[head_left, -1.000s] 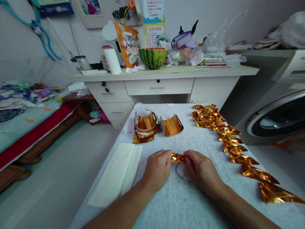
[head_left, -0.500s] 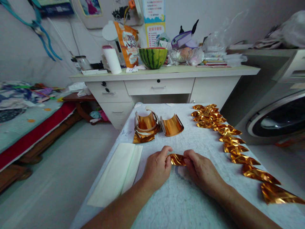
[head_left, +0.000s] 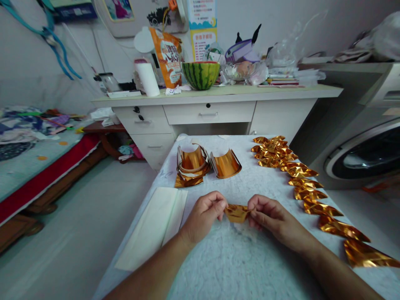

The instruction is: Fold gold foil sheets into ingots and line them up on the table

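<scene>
Foil (head_left: 236, 213) is held between the two hands, over the near-middle part of the cloth-covered desk (head_left: 225, 266). The left hand (head_left: 203, 214) has its grip closed in a pinch, thumb against forefinger, on the left end; the right hand (head_left: 275, 216) pinches the right end the same way. The middle part spans the gap between them, creased and drooping a little.

Beyond the hands lie a curled gold stack (head_left: 192, 166) and, just beside its right side, a curved gold sheet (head_left: 226, 165). White paper (head_left: 150, 227) lies near the left forearm. Crumpled gold twists (head_left: 309, 194) run down the right side. Behind the desk, a cabinet (head_left: 228, 113) bears a cut watermelon (head_left: 201, 76) and an orange bag (head_left: 168, 58).
</scene>
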{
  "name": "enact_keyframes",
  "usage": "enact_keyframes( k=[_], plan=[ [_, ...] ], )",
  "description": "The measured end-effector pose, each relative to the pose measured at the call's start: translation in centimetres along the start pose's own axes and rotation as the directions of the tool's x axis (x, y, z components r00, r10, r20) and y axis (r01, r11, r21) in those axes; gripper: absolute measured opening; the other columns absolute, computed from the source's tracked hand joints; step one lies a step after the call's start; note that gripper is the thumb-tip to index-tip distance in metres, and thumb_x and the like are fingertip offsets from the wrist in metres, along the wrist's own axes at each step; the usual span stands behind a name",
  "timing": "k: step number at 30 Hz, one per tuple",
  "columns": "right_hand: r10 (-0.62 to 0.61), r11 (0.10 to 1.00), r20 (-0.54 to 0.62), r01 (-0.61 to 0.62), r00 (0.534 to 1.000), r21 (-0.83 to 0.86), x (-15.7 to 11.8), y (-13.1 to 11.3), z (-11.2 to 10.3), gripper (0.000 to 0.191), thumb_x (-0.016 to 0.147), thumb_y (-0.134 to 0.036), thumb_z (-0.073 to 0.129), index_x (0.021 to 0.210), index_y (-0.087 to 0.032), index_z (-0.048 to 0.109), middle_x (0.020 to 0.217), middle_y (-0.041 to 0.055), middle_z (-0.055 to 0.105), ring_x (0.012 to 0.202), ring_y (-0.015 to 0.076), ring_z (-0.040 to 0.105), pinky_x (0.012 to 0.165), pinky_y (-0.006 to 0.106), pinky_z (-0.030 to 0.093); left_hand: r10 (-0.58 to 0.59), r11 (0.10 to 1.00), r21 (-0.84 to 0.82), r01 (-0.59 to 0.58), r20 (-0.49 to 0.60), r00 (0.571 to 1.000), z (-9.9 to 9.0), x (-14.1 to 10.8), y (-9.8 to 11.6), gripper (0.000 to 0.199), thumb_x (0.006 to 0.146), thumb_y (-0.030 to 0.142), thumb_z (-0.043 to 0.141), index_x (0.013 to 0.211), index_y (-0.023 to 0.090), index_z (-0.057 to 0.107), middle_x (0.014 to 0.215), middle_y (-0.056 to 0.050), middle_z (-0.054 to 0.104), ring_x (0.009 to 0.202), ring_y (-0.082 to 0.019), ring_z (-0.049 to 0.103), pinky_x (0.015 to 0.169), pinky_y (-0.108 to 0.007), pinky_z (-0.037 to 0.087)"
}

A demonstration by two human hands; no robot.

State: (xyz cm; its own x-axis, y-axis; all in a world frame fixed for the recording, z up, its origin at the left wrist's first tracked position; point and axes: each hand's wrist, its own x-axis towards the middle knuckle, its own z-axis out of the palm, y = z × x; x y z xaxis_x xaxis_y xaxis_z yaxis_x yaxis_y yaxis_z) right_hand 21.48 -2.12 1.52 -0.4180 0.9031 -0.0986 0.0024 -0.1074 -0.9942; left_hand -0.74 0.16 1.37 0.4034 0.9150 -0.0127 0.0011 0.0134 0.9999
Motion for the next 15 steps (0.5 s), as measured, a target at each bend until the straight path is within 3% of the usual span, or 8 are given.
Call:
enact_keyframes(
  k=[4,7,12,15],
  plan=[
    [0.072,0.968,-0.029,-0.063,0.997,0.244,0.2,0.02,-0.47,0.029,0.083,-0.044,0.069,0.083,-0.018,0.055,0.064,-0.0023,0.06,0.053,0.0086,0.048,0.053,0.021,0.038,-0.041,0.985,-0.163,0.052,0.072,0.997,0.09,-0.09,0.13,0.024,0.079,0.036,0.061,0.091,0.016,0.058,0.065,0.001,0.059,0.058,-0.011,0.052,0.057,-0.022,0.035],
    [0.099,0.934,-0.017,-0.087,0.995,0.346,0.23,-0.11,-0.63,0.03,0.08,-0.043,0.072,0.082,-0.018,0.056,0.062,-0.0023,0.06,0.051,0.0082,0.048,0.051,0.021,0.036,-0.053,0.987,-0.148,0.063,0.073,0.996,0.28,-0.08,0.03,0.024,0.079,0.035,0.063,0.092,0.015,0.058,0.069,0.0,0.059,0.064,-0.012,0.055,0.058,-0.022,0.037],
    [0.109,0.931,-0.022,-0.095,0.994,0.353,0.27,-0.01,-0.92,0.028,0.082,-0.042,0.071,0.085,-0.018,0.058,0.062,-0.0024,0.059,0.051,0.0076,0.047,0.05,0.02,0.035,-0.024,0.996,-0.085,0.027,0.035,0.999,0.33,0.1,-0.14,0.018,0.079,0.031,0.064,0.088,0.015,0.062,0.07,0.003,0.053,0.064,-0.01,0.047,0.062,-0.023,0.036],
    [0.107,0.955,-0.074,-0.082,0.991,0.285,0.21,0.02,-1.07,0.028,0.08,-0.043,0.072,0.086,-0.019,0.06,0.066,-0.0029,0.056,0.054,0.0084,0.046,0.051,0.02,0.036,0.041,0.997,-0.068,-0.04,0.001,0.999,0.23,0.18,0.13,0.017,0.077,0.032,0.066,0.082,0.016,0.064,0.078,0.001,0.052,0.075,-0.013,0.049,0.071,-0.025,0.038]
  ],
)
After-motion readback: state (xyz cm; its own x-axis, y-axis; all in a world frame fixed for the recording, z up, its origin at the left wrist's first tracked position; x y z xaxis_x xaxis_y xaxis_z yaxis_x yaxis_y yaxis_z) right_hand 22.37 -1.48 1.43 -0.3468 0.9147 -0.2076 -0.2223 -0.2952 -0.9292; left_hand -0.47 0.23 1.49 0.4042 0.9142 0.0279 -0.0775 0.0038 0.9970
